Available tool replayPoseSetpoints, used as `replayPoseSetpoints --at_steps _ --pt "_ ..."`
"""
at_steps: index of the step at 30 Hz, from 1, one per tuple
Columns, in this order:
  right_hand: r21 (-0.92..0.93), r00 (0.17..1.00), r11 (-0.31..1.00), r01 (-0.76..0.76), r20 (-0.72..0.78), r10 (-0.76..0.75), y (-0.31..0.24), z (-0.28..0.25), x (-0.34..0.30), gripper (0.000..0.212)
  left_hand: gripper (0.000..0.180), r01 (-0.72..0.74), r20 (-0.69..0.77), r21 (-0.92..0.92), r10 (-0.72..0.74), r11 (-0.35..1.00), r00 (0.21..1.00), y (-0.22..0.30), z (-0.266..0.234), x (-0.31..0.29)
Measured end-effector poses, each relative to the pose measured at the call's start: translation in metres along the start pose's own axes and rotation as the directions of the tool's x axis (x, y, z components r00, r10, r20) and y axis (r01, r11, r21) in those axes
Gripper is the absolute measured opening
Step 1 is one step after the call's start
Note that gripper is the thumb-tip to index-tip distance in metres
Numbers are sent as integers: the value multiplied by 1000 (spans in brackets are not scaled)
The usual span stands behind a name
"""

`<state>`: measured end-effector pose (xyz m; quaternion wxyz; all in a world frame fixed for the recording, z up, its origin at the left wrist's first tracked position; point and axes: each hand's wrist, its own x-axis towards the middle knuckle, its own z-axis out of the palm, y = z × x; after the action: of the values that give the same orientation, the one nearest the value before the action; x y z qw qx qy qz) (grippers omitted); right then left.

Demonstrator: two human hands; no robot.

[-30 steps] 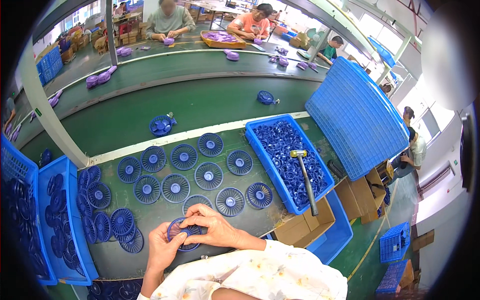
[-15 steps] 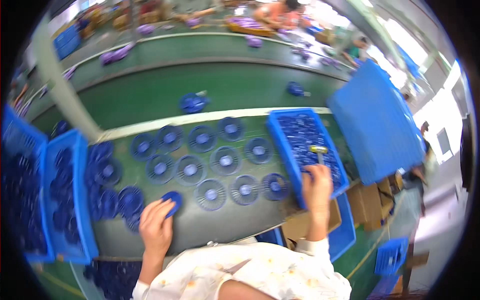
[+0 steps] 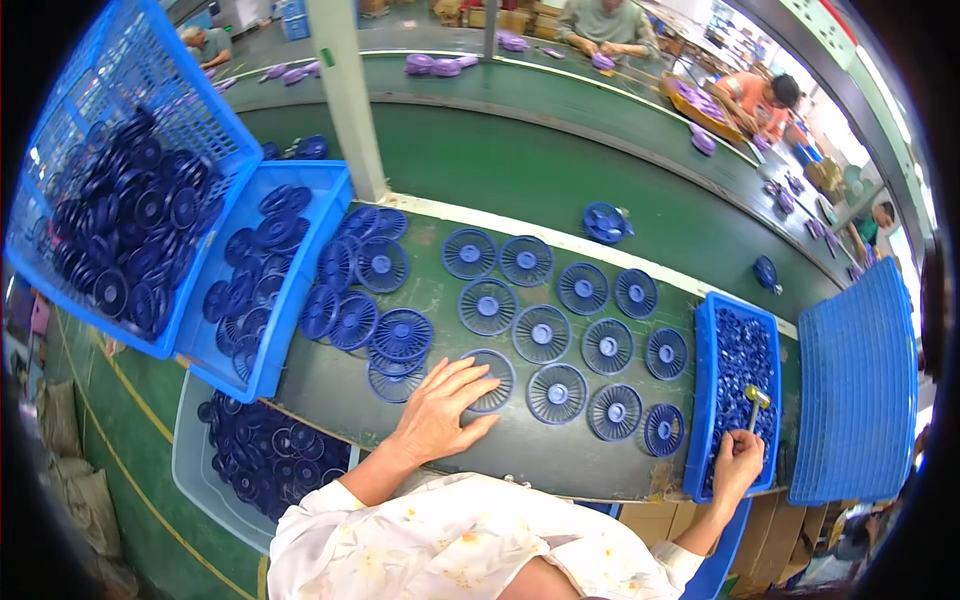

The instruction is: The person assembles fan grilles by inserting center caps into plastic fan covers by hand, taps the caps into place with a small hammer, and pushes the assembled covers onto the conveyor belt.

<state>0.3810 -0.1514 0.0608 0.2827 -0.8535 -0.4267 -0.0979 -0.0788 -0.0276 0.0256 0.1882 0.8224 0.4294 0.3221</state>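
Note:
My left hand [image 3: 446, 412] lies palm down over the table with its fingers stretched out. Its fingertips rest on the edge of a round blue slatted grille [image 3: 492, 372], which lies flat. Over a blue bin [image 3: 704, 400], my right hand [image 3: 738, 464] is closed round the handle of a small hammer [image 3: 757, 397] with a yellowish head. Many small blue parts [image 3: 742, 345] fill that bin. Several more round grilles [image 3: 540, 334] lie in rows between my hands, each with a paler hub. Left of my left hand, a loose heap of similar grilles [image 3: 401, 335] overlaps.
Blue crates [image 3: 262, 385] of grilles stand at the left, with a pale tub [image 3: 190, 455] below. A blue crate [image 3: 858, 390] stands on its side at the right. Beyond a white ledge runs a green conveyor [image 3: 480, 160] carrying blue pieces; people work across it.
The view has swung left. The grille that my left hand held up now lies flat on the table, and those fingers have spread. The hammer remains in my right hand above the bin.

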Motion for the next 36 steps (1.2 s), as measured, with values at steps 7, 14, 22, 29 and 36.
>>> replayPoseSetpoints --at_steps 7,14,22,29,36 --pt "94 991 987 -132 49 128 18 -14 6 14 54 181 -166 284 -137 942 976 -29 -40 23" --pt "587 934 729 -352 165 318 12 -7 18 10 84 227 6 388 -248 893 969 -49 -67 17" --pt "976 885 100 -195 131 448 38 4 18 12 68 134 11 408 -152 903 988 -67 -78 -10" --pt "972 901 -164 -167 218 375 37 10 26 16 70 73 38 434 -100 898 994 -81 -96 -17" --pt "951 914 -61 -303 308 264 -20 7 10 22 76 155 70 490 -216 858 974 -82 -90 -4"
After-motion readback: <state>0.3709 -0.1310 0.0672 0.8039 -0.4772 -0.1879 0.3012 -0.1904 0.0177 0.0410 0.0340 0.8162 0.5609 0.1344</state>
